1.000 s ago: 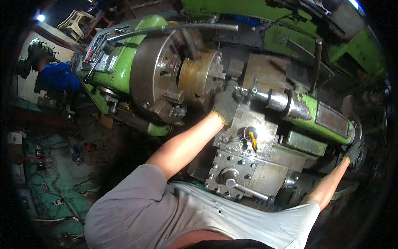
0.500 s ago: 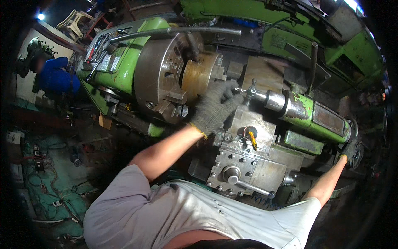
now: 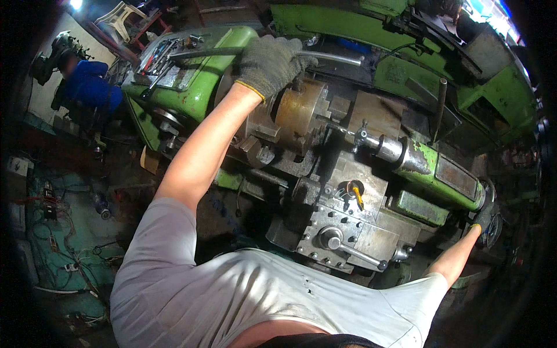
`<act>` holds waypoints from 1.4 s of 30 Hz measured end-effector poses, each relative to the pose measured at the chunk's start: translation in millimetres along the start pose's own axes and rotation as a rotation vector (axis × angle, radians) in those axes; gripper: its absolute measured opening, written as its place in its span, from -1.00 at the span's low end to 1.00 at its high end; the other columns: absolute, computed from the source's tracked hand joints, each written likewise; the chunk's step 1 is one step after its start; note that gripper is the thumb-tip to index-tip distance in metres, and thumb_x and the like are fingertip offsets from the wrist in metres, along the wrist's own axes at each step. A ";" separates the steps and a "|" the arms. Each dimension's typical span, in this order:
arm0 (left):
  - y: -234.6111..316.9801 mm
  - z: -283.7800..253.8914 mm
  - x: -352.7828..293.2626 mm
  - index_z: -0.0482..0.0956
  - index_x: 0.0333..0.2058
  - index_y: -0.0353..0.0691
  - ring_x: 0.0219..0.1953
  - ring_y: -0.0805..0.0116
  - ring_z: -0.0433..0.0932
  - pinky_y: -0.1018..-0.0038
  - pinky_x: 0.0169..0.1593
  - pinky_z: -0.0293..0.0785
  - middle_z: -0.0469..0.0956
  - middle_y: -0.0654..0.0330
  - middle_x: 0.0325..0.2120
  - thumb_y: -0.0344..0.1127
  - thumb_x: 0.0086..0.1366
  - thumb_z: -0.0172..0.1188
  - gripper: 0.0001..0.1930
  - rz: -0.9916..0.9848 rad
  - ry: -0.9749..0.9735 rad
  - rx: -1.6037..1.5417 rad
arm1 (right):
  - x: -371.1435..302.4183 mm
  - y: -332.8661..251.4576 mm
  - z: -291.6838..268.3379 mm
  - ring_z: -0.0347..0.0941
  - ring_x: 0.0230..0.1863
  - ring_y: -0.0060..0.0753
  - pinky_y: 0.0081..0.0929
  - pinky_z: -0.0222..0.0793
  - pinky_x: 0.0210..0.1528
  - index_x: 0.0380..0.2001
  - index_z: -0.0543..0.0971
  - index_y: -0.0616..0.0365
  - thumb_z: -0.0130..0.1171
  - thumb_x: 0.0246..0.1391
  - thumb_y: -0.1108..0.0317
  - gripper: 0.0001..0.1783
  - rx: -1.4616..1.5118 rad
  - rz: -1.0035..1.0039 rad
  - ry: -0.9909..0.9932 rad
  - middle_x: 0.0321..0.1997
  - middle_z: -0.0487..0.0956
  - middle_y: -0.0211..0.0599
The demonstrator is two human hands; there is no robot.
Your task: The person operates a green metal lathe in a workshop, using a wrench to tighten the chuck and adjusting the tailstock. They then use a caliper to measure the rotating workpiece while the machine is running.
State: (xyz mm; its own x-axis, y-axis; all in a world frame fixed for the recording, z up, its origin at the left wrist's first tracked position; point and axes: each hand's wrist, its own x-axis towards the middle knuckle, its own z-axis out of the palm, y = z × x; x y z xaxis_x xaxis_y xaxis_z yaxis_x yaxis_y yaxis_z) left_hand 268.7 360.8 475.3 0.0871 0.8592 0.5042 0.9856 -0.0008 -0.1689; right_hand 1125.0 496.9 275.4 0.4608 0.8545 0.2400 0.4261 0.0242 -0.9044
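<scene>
My left hand [image 3: 270,66], in a grey knit glove with a yellow cuff edge, is closed over a long metal lever [image 3: 333,57] above the lathe chuck [image 3: 261,124]. The hand and forearm cover part of the chuck. Clamped in its jaws is a brownish metal cylinder [image 3: 299,113]. A drill bit [image 3: 335,124] points at the cylinder's face from the tailstock [image 3: 444,165], with a small cross-handled fitting [image 3: 361,137] behind it. Far to the right, my gloved right hand [image 3: 487,206] grips the tailstock handwheel [image 3: 494,229]; its fingers are partly hidden.
The tool post [image 3: 332,239] with its handle stands between me and the drill. A yellow-handled tool [image 3: 358,197] lies on the carriage. Hand tools fill a tray [image 3: 165,69] on the green headstock [image 3: 226,46]. A person in blue [image 3: 90,87] is at the far left; cables litter the floor.
My left hand has moved up and left from the drill tip to the lever, uncovering the drill bit. My right hand remains at the handwheel. The view has shifted and tilted slightly.
</scene>
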 end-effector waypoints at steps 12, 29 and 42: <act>-5.0 -9.2 -1.3 0.70 -0.31 -0.03 -0.22 -0.04 0.65 0.04 -0.14 0.51 0.68 0.08 -0.36 0.09 0.31 0.25 -0.68 0.140 0.083 -0.162 | -16.3 -20.5 -19.5 0.61 -0.02 -0.24 -0.29 0.52 0.05 0.20 0.64 0.08 0.12 0.25 -0.32 -0.25 -0.107 -0.014 -0.008 0.06 0.71 -0.14; -4.9 -9.9 13.4 0.63 0.02 -0.18 -0.17 -0.16 0.72 -0.08 -0.08 0.60 0.70 -0.20 -0.25 -0.30 0.23 0.19 -0.63 0.257 -0.231 -0.286 | -266.3 -478.5 295.9 0.35 0.40 0.11 -0.14 0.33 0.41 0.40 0.38 0.01 0.37 0.15 0.00 -0.20 -0.649 -1.066 -0.460 0.41 0.40 0.00; -34.0 9.6 37.6 0.78 -0.27 0.02 -0.11 -0.01 0.67 0.06 -0.01 0.51 0.72 0.08 -0.30 0.38 0.28 0.08 -0.43 0.619 -0.196 -0.358 | -372.1 -480.7 209.6 0.49 -0.37 -0.46 -0.48 0.43 -0.32 0.14 0.52 0.24 0.21 0.31 0.16 -0.54 -0.163 0.249 -1.089 -0.30 0.59 -0.39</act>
State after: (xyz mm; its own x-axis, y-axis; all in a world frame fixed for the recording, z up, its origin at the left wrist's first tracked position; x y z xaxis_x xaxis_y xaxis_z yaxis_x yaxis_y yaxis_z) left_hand 237.1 398.1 491.9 0.6477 0.7230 0.2402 0.7544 -0.6526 -0.0699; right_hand 585.5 276.1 546.8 -0.3430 0.8255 -0.4482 0.5504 -0.2100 -0.8080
